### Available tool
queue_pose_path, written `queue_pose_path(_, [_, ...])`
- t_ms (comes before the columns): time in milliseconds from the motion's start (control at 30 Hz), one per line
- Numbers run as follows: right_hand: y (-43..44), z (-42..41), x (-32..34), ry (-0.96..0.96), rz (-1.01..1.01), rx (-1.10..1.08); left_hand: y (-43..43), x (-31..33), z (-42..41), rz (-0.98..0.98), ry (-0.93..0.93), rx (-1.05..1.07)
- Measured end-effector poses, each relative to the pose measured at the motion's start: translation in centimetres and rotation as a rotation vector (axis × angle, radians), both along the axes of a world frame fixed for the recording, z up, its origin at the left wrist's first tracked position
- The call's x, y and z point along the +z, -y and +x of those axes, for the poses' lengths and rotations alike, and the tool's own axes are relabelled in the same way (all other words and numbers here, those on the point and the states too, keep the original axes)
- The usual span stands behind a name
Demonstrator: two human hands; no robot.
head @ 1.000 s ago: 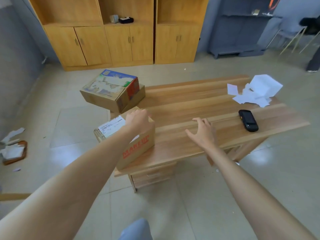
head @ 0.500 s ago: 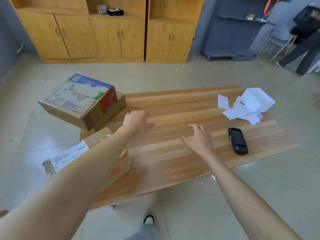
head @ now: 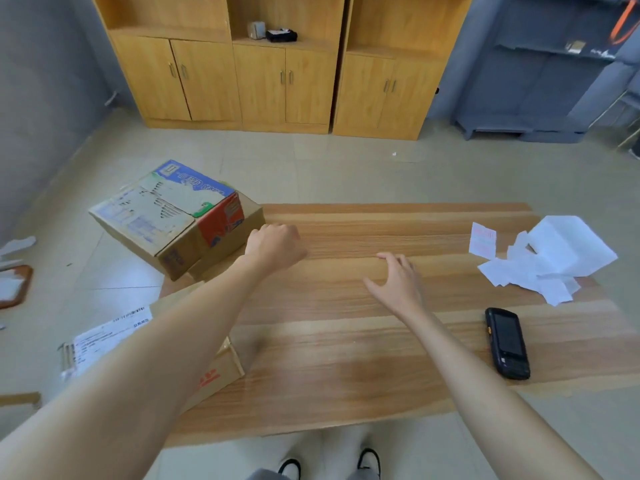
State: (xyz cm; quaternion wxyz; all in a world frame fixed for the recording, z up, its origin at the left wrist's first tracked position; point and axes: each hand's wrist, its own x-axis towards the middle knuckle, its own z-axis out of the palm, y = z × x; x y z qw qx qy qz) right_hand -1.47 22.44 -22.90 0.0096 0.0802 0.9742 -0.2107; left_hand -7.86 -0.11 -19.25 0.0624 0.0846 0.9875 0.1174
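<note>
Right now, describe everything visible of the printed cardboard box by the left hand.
The printed cardboard box is brown corrugated card, closed, its top bearing a worn blue-and-white print and one side panel red. It lies tilted at the far left corner of the wooden table, overhanging the edge. The left hand hovers at its right side; whether they touch cannot be told.
</note>
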Motion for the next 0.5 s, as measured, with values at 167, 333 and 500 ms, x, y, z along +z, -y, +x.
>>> queue_pose_path(167, [2.5, -3.9, 0.6, 0.005, -0.020, 0.201, 3.1, 0.4, 1.1, -0.002, -0.033, 0.184])
queue_pose_path(333, [7.0, -5.9, 1.0, 0.042, -0.139, 0.428, 7.6, 0.0, 4.8, -0.081, -0.004, 0.450])
queue_pose_path(500, [12.6, -4.9, 0.3, 0.149, -0.286, 0.589, 12.3, -0.5, 10.4, -0.082, 0.001, 0.779])
